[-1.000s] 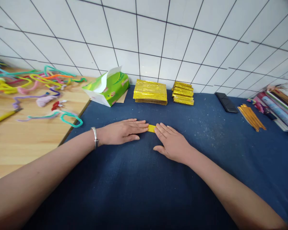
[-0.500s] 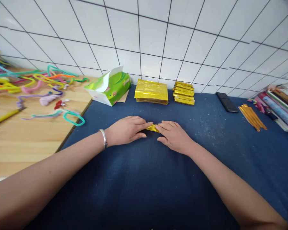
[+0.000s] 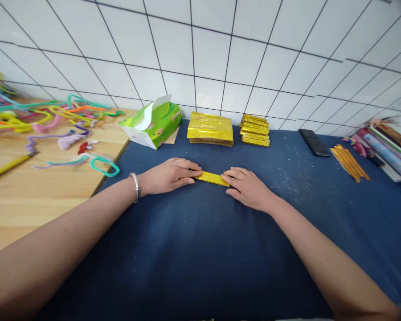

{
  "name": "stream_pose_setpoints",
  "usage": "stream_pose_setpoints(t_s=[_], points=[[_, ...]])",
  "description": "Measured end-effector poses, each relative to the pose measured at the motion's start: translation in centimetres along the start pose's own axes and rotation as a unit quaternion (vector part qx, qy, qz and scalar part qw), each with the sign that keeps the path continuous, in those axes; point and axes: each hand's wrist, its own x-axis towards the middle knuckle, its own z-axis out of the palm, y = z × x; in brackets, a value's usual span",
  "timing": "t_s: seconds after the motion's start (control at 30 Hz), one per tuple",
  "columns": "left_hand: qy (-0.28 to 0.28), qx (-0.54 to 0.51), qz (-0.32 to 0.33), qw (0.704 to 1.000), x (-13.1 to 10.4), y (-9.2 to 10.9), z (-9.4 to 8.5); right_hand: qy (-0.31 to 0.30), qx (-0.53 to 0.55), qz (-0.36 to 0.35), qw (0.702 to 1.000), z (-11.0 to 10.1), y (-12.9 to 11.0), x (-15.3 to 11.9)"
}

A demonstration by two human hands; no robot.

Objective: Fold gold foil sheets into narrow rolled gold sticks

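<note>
Left grip: the fingers of the left hand (image 3: 169,176) are held close together and laid out flat, with the thumb set a little apart below them; nothing is pinched.
Right grip: the fingers of the right hand (image 3: 247,188) are stretched out and pressed down, with the thumb apart on the near side; nothing is pinched here either.
Gold strip: the folded gold strip (image 3: 212,178) is laid flat between the two hands, its left end touched by the left fingertips and its right end by the right ones (its middle is left uncovered).
Strip's tilt: the right end is set slightly nearer the wearer than the left.
Left wrist: a silver bracelet (image 3: 136,188) is worn.
Surface: the strip is borne by a dark blue surface (image 3: 200,249), marked with pale specks to the right.
Beyond the strip: a stack of gold sheets (image 3: 210,127) is placed near the tiled wall (image 3: 207,53), with a pile of folded gold pieces (image 3: 254,130) just to its right.
Left side: a green and white packet (image 3: 158,125) is seen, then a wooden board (image 3: 53,196) strewn with coloured fuzzy stems (image 3: 102,166).
Right side: a black phone-like object (image 3: 314,142), orange-gold strips (image 3: 349,163) and books (image 3: 387,149) are seen.
</note>
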Motion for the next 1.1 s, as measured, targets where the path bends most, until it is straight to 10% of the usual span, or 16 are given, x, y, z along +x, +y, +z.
stream_pose_setpoints(t_s=[0.7, 1.1], points=[[-0.006, -0.025, -0.001, 1.0, -0.6, -1.8, -0.1, -0.016, 0.046, -0.01, 0.999, -0.9, 2.3, -0.7], [0.121, 0.036, -0.076, 0.989, 1.5, 1.0, 1.9, 0.083, 0.007, 0.033, 0.996, 0.5, 0.0, 0.5]])
